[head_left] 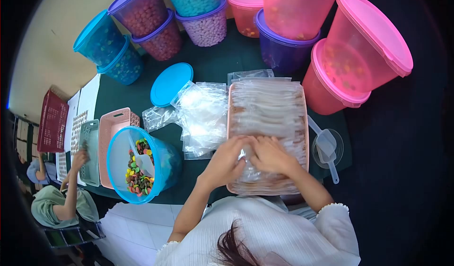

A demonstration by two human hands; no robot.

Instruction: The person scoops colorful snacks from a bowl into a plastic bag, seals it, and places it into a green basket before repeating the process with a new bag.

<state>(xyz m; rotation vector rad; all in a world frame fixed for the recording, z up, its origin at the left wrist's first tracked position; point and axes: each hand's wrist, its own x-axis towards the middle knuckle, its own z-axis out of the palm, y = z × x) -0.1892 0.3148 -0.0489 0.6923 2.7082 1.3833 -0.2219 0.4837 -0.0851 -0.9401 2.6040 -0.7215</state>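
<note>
A pink tray (304, 124) in front of me is stacked with clear plastic bags (267, 110) holding brownish contents. My left hand (227, 159) and my right hand (269, 155) meet over the near end of the tray, fingers closed on one clear bag (250, 171) between them. To the left stands an open blue tub (165, 164) of mixed coloured candies with a clear scoop (143, 161) resting inside.
Loose empty bags (203, 114) and a blue lid (171, 84) lie left of the tray. A clear scoop (326, 147) lies right of it. Lidded candy tubs (293, 10) line the far edge. Another person (61, 199) sits at far left by small baskets (90, 150).
</note>
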